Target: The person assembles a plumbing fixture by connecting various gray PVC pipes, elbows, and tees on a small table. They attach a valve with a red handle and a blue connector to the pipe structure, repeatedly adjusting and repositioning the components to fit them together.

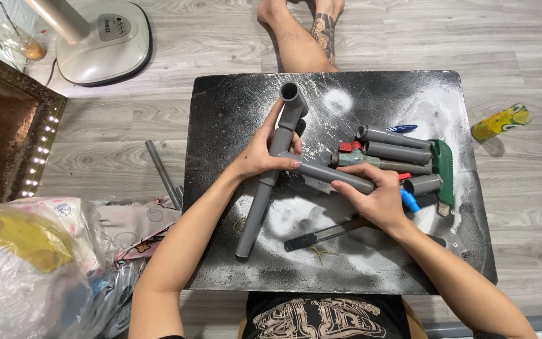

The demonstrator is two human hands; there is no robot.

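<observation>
Your right hand [377,199] clamps one short pipe [337,175], left hand [263,154] grips one long pipe [270,172]; four spares crowd board's [221,107] right edge

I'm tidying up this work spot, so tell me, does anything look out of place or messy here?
Yes. The black board is smeared with white powdery patches. A yellow-green can lies tipped on its side on the floor, and a loose grey pipe lies on the floor left of the board. Spare pipe pieces sit heaped by the green tool.
</observation>
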